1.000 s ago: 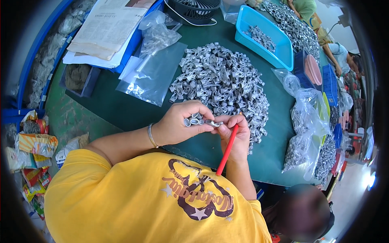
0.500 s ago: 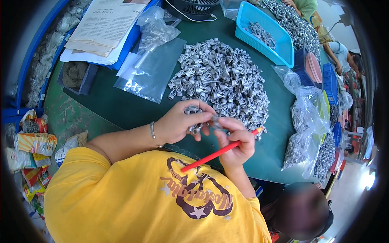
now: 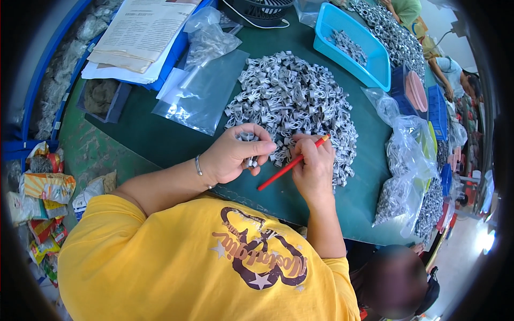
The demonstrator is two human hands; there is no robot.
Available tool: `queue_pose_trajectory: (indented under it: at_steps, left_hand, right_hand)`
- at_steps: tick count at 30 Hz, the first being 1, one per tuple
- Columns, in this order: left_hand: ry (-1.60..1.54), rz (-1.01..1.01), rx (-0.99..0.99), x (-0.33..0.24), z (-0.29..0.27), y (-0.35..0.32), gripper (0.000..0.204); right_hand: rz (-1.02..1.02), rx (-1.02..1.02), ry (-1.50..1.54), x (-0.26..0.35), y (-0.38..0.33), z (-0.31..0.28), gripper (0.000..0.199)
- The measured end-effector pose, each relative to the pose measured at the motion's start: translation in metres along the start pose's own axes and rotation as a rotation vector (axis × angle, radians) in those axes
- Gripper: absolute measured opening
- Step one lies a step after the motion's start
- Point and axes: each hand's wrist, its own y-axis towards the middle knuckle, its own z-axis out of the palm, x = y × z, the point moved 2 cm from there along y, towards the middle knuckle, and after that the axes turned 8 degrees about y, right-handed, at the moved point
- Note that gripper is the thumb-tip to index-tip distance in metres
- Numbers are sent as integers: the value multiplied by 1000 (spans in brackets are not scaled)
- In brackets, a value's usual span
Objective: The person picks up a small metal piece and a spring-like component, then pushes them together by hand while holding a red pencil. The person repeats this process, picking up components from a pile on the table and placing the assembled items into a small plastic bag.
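Note:
A big heap of small grey metal fittings with looped ends (image 3: pixel 300 96) lies on the green table. My left hand (image 3: pixel 238 152), just in front of the heap's left side, is closed around several of these metal fittings (image 3: pixel 247 137). Thumb and forefinger meet at the tips. At the heap's near edge, my right hand (image 3: pixel 315 166) has its fingers curled, with a slim red pen (image 3: pixel 284 174) slanting through them. Its orange end points up and right. The right fingertips reach the fittings; whether they pinch one is hidden.
Behind the heap stands a blue plastic basket (image 3: pixel 350 64) with some fittings. Clear bags of fittings (image 3: pixel 401 166) lie right. A flat plastic bag (image 3: pixel 201 96), newspapers (image 3: pixel 142 35) and a small grey bin (image 3: pixel 101 99) are left. Other people sit at the far right.
My right hand has moved away from the left hand, up and right to the heap's edge, carrying the red pen. The left hand still holds its fittings, slightly further left.

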Motion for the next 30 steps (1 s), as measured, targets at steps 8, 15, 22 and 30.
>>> queue_pose_trajectory:
  at_steps: [8, 15, 22, 30]
  left_hand:
    - [605, 115, -113, -9, 5, -4, 13]
    - [898, 332, -47, -3, 13, -2, 24]
    - [1124, 686, -10, -5, 17, -2, 30]
    - [1107, 682, 38, -3, 13, -1, 20]
  right_hand:
    - [51, 18, 60, -14, -12, -6, 26]
    - [34, 18, 34, -9, -9, -10, 29]
    - [400, 3, 909, -4, -20, -7, 25]
    - [512, -36, 1188, 0, -18, -9, 21]
